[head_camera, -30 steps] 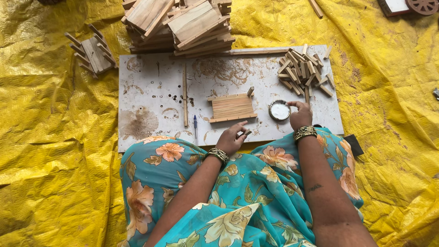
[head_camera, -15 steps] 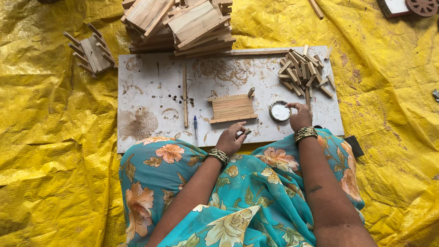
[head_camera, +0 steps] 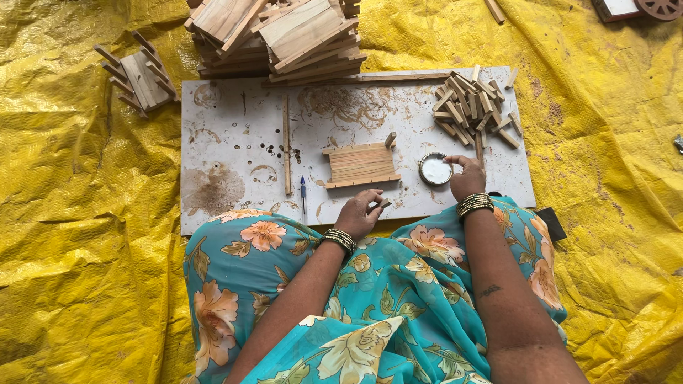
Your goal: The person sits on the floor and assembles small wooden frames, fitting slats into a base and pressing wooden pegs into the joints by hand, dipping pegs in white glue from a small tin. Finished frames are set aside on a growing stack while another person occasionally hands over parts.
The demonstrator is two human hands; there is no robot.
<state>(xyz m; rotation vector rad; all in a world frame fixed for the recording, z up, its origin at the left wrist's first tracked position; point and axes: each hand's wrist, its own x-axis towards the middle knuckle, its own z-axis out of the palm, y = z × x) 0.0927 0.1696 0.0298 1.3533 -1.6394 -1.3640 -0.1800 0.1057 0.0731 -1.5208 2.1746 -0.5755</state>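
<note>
My left hand (head_camera: 361, 212) rests at the near edge of a stained white board (head_camera: 235, 135) and pinches a small wooden piece (head_camera: 384, 204). My right hand (head_camera: 466, 176) hovers with its fingertips at the rim of a small round tin of white glue (head_camera: 435, 169). Between the hands and a little farther off lies a small slatted wooden panel (head_camera: 361, 164) with a short block (head_camera: 390, 139) standing at its far right corner. A pile of short wooden pieces (head_camera: 475, 107) sits at the board's far right.
A long thin wooden stick (head_camera: 286, 146) and a blue pen (head_camera: 303, 192) lie left of the panel. Stacked slatted panels (head_camera: 277, 32) stand at the board's far edge, another one (head_camera: 139, 78) to the left. Yellow tarpaulin (head_camera: 78, 213) covers the floor.
My right hand has stayed by the glue tin, shifting only slightly. My left hand still holds the small piece in about the same spot.
</note>
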